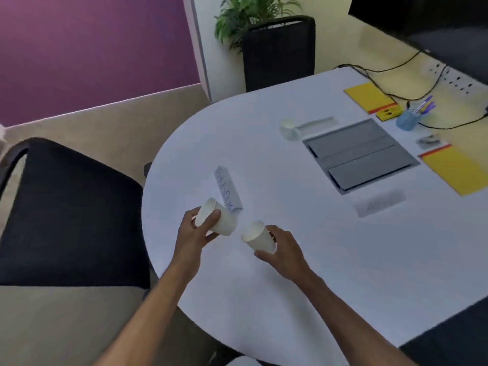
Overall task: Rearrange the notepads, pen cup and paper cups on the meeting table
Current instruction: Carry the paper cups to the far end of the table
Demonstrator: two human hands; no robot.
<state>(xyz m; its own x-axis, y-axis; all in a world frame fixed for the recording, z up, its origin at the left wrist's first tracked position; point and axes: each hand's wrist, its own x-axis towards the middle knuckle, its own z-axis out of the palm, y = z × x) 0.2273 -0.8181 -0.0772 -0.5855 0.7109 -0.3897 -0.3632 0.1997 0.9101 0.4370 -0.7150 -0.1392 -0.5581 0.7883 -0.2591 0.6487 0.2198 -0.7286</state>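
My left hand (195, 233) grips a white paper cup (215, 219), tilted with its mouth toward the upper left, above the white meeting table (317, 260). My right hand (284, 249) holds a second white paper cup (257, 236), also tilted, just right of the first. A third paper cup (289, 129) stands farther back. The blue pen cup (408, 120) with purple pens stands at the far right, between two yellow notepads, one behind it (368, 96) and one nearer (456, 170).
A folded name card (228, 190) lies just behind the left cup, and others (380, 203) sit farther out. A grey cable hatch (359, 154) is set in the table. Black cables (412, 96) run at the back right. A dark chair (68, 215) stands at left, a potted plant (277, 48) behind.
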